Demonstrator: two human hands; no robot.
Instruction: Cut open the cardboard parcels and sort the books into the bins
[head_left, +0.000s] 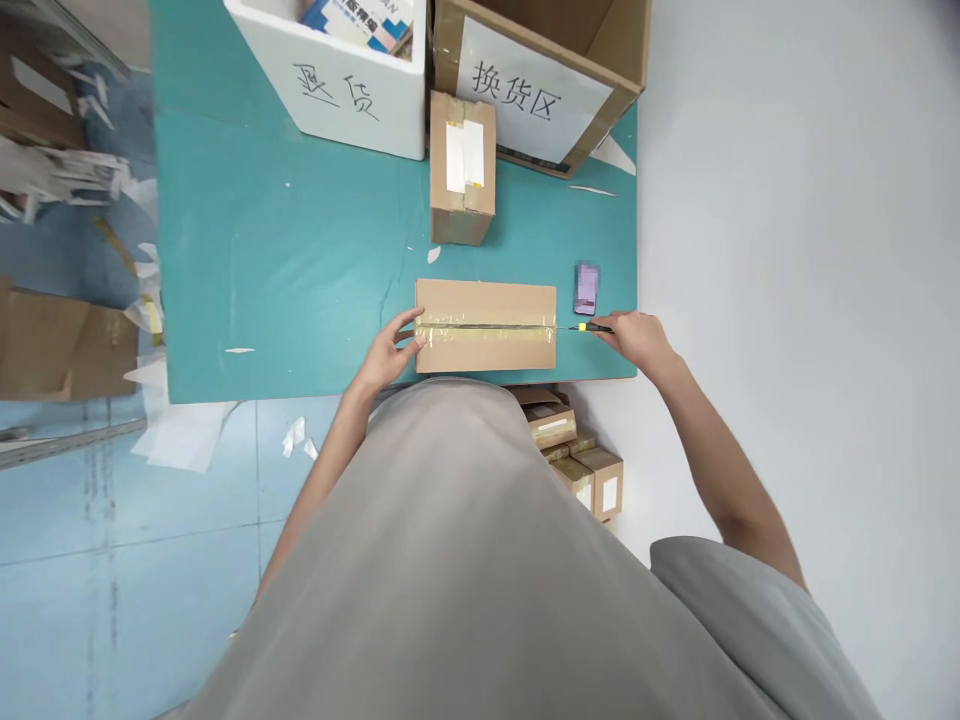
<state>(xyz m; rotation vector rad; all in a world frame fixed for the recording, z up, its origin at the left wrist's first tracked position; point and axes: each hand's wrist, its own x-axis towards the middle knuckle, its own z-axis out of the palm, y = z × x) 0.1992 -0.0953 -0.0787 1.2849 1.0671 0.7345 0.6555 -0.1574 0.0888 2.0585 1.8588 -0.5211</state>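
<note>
A flat cardboard box (487,354) lies on the green table near its front edge. A dark slit runs lengthwise through the clear tape along the middle of its top. My left hand (384,352) holds the box's left end, thumb and fingers curved against it. At the right, my right hand (637,338) is closed around a screwdriver (583,327) with a yellow and black handle. Its thin metal shaft points left, with the tip close to the box's right end, level with the slit. Whether the tip touches the box I cannot tell.
A smaller taped box (463,222) stands behind, before a white foam bin (360,115) and a large open carton (634,60). A phone (586,288) lies beside my right hand. More boxes (600,470) are stacked below the table's front edge. Paper scraps (296,435) litter the floor.
</note>
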